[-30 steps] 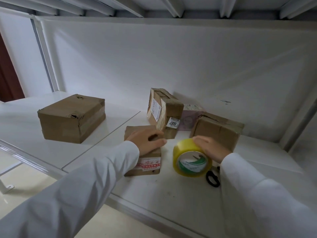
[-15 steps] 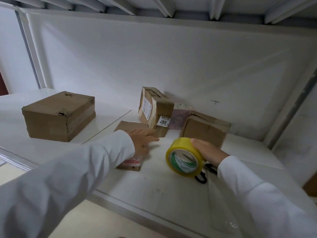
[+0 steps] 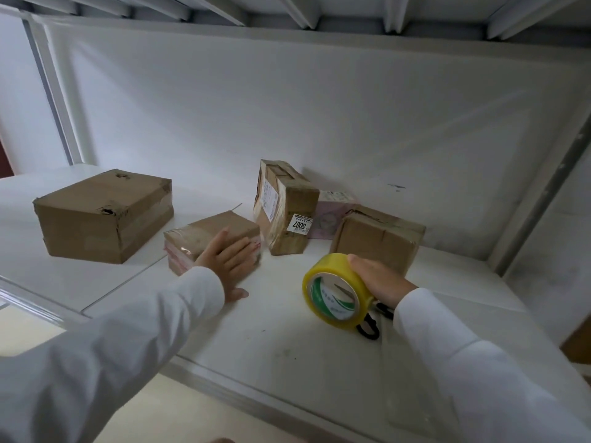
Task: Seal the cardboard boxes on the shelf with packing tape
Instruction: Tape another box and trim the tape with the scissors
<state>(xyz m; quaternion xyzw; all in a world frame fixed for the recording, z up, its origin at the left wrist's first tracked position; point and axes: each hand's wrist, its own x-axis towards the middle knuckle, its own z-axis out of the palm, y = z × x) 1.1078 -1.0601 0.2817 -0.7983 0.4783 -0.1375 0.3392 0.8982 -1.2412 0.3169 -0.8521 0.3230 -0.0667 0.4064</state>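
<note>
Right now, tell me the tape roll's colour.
Yellow tape roll, green-and-white core label; head view.

**Open shelf front, crowded back**

Bare white shelf board (image 3: 271,340) lies open toward the front edge; the large brown cardboard box (image 3: 102,215) blocks the left; the small taped flat box (image 3: 211,241), upright labelled box (image 3: 284,209), pink parcel (image 3: 332,212) and squat brown box (image 3: 380,238) crowd the back wall; black scissors (image 3: 371,327) lie at right.
</note>
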